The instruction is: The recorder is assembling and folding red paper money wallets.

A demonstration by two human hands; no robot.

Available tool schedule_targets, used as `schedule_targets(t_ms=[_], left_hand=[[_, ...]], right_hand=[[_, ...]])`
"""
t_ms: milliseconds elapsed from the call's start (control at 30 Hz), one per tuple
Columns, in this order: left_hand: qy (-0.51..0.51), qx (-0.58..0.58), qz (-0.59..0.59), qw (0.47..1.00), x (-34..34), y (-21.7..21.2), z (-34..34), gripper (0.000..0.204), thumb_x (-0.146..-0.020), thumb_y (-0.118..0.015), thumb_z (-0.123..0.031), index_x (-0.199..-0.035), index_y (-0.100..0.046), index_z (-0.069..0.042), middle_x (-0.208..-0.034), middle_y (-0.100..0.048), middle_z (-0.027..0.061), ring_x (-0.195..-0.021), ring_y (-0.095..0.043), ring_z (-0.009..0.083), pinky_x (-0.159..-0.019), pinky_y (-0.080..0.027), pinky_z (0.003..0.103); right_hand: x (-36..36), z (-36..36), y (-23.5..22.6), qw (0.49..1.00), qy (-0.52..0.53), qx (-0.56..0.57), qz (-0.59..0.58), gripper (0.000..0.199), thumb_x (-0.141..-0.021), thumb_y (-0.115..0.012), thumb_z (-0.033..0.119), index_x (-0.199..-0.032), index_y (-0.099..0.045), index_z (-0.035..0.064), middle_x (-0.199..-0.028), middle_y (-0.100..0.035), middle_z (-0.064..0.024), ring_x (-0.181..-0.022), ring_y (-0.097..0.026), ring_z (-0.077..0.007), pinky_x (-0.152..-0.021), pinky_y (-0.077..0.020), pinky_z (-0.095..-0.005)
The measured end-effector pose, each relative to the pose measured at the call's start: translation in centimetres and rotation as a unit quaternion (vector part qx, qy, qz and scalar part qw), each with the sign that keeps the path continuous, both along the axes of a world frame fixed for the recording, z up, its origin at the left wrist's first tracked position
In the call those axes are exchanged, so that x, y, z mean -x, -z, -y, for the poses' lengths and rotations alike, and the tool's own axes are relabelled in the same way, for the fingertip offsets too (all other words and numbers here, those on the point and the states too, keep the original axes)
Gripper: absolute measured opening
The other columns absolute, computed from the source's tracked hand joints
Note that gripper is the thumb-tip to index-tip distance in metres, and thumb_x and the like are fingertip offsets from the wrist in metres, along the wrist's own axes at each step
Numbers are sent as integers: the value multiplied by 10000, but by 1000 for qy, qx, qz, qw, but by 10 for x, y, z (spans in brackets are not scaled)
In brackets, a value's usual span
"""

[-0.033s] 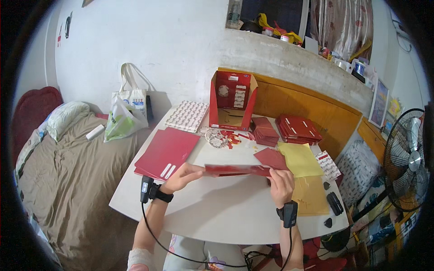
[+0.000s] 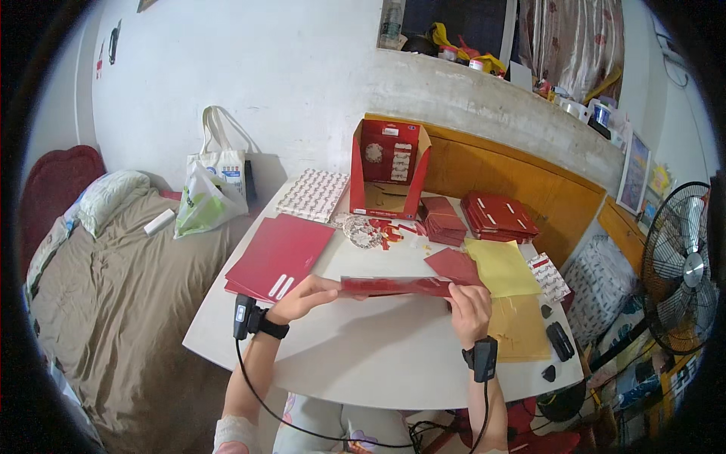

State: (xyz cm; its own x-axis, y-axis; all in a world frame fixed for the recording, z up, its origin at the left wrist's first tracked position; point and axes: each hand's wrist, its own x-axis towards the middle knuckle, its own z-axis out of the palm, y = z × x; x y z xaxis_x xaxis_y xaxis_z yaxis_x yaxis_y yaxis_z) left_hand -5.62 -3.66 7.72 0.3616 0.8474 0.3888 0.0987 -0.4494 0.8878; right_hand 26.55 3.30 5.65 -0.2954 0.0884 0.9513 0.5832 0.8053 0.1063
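Observation:
Above the white table (image 2: 340,363) I hold a flat red packet (image 2: 397,285), seen nearly edge-on, with a glossy, film-like surface. My left hand (image 2: 305,298) pinches its left end between thumb and fingers. At the other end, my right hand (image 2: 470,309) grips with curled fingers. Several large red sheets or folders (image 2: 276,253) with white rounded marks lie beside my left hand. A red square piece (image 2: 452,265) rests just beyond my right hand, overlapping a yellow sheet (image 2: 503,266). A second yellow sheet (image 2: 518,325) is to the right of my right wrist.
An open red display box (image 2: 387,170) stands at the back, beside a white patterned stack (image 2: 312,194). Stacks of small red pieces (image 2: 441,221) and glossy red packets (image 2: 499,217) are at back right. Red scraps (image 2: 387,233) lie mid-table. A black fan (image 2: 684,268) stands right.
The red packet has tilted slightly, showing a little more of its glossy face. Both hands keep hold of its ends and barely shift.

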Motion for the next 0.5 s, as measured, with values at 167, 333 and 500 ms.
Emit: schedule_targets(t_ms=[167, 333, 500], left_hand=[[110, 34, -12, 993, 1, -7, 5, 420, -934, -538, -145, -1305, -497, 49, -1267, -587, 139, -1094, -528, 160, -940, -378, 286], [115, 67, -165, 977, 5, -10, 4, 458, -988, -477, -274, -1357, -449, -6, -1350, -506, 137, -1257, -438, 233, -1073, -297, 346], [80, 59, -174, 980, 2, -4, 7, 454, -998, -448, -296, -1360, -448, -22, -1403, -425, 164, -1323, -331, 281, -1110, -224, 376]], right_hand=[[-3, -1, -2, 1000, -10, -3, 13, 349, -661, -708, -93, -989, -653, 12, -870, -629, -89, -768, -593, -283, -680, -481, -380], [1, 0, -3, 998, -37, 1, 51, 399, -639, -724, -88, -1012, -637, 25, -865, -627, -81, -762, -600, -270, -670, -487, -369], [1, 0, -5, 997, -35, -7, 66, 320, -675, -730, -8, -982, -648, 35, -868, -633, -50, -769, -617, -228, -677, -485, -357]])
